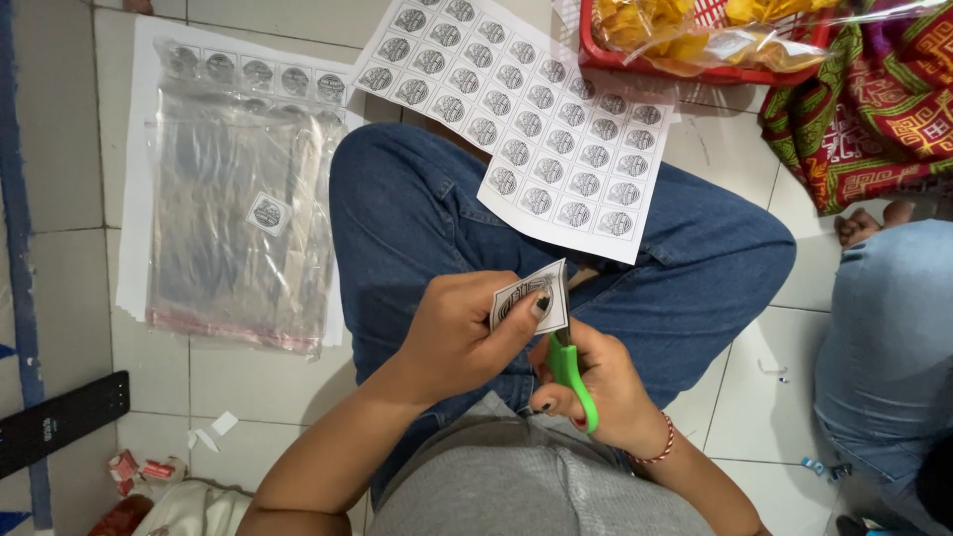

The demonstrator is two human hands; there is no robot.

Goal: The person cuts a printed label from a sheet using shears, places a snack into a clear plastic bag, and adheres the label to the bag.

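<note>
left: stack of clear bags (238,213) on white paper covers the floor (60,278); bare tile strip only at far-left edge
near-left: black strip (62,422), paper scraps (213,432), small red wrappers (139,467)
centre: knees (417,199) and label sheet (526,119) block the middle
far-right: red basket (715,50), patterned cloth (874,99)
right: another person's leg (884,337); open tile gap (764,387) between the legs

blue denim jeans (695,248) are worn on the crossed legs, creased at the knees. a grey ribbed top (516,486) is seen nearest the camera. both forearms are bare, no sleeves. dark polish is seen on the left hand (457,333) nails. a red and white beaded bracelet (660,447) is worn at the right hand (596,387) wrist.
</note>
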